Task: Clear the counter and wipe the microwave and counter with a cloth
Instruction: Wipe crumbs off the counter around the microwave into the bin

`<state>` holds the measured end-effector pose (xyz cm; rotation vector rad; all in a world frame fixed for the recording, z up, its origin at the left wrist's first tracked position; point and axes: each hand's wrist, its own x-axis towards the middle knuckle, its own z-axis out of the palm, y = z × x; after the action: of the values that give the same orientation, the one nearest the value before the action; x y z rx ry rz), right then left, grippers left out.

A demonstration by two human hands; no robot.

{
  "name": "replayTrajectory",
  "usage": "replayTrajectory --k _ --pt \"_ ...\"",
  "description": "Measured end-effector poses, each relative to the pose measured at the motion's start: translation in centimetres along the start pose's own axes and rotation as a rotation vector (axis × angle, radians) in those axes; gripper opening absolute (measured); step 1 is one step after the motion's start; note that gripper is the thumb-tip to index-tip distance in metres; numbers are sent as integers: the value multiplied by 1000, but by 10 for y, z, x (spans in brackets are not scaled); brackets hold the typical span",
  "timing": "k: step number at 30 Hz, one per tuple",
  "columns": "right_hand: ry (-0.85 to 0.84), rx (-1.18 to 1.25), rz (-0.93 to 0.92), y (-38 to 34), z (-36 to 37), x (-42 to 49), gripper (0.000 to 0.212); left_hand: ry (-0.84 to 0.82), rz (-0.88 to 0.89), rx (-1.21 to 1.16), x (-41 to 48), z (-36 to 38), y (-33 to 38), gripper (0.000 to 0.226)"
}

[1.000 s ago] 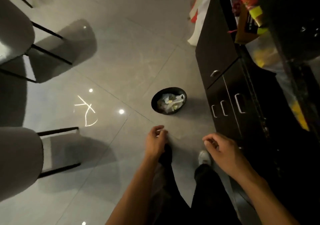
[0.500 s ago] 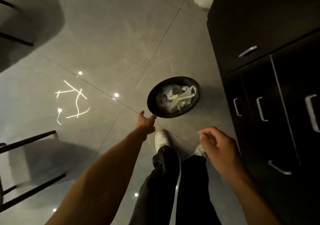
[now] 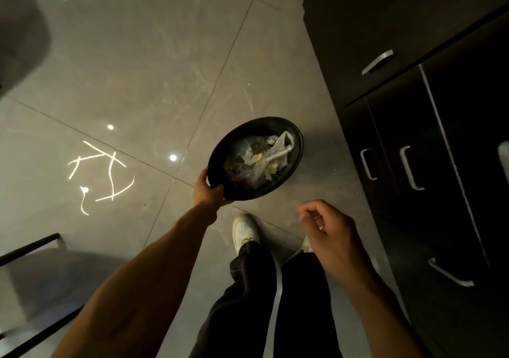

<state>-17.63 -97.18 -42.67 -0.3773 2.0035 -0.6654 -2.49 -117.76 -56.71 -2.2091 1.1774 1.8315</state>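
Moved: left hand (image 3: pixel 208 191) has reached the bin (image 3: pixel 240 128), fingers clamped on its near-left rim.
Bin: black, on floor, left of cabinet (image 3: pixel 385 27); holds crumpled plastic (image 3: pixel 275 154) and scraps.
Right hand (image 3: pixel 334 232): near, fingers loosely curled, empty.

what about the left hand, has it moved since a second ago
Yes: the left hand went forward to the bin and now holds its near rim.
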Motion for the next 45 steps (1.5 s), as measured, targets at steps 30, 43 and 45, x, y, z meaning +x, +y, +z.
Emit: replayTrajectory --k 30,43,45 --pt "495 389 -43 39 -199 -487 17 -319 310 419 -563 -27 -37 61" --pt "602 407 -76 218 -280 -697 15 -265 367 327 -725 34 -186 53" --pt "721 365 -55 243 -292 -713 15 -279 354 314 -739 40 -195 50"
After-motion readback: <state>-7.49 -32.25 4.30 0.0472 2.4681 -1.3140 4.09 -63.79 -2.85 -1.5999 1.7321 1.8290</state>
